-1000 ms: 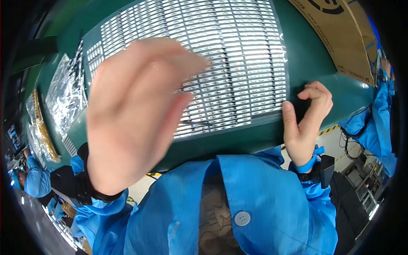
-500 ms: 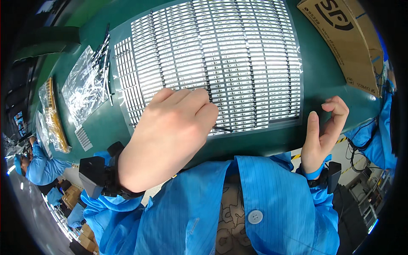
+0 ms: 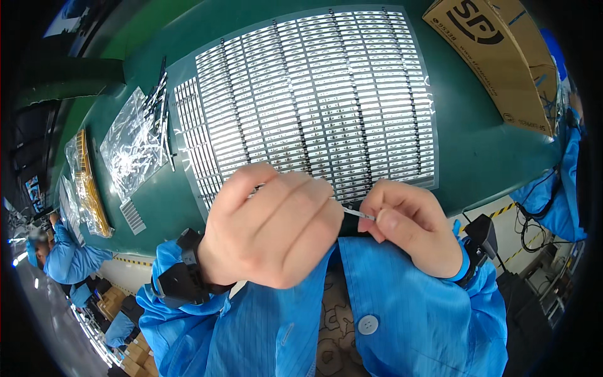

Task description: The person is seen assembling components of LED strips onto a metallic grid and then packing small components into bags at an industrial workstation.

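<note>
Right hand [image 3: 405, 229]: slim white strip [image 3: 358, 213] now pinched at green tabletop's [image 3: 477, 144] near edge; left hand [image 3: 273, 232]: grip unclear; work made two-handed.

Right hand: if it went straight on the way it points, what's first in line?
Likely the left hand. The right hand points left toward it, and the short pale strip it pinches runs across the gap. Depth is unclear from one view, so it might pass above or below.
</note>
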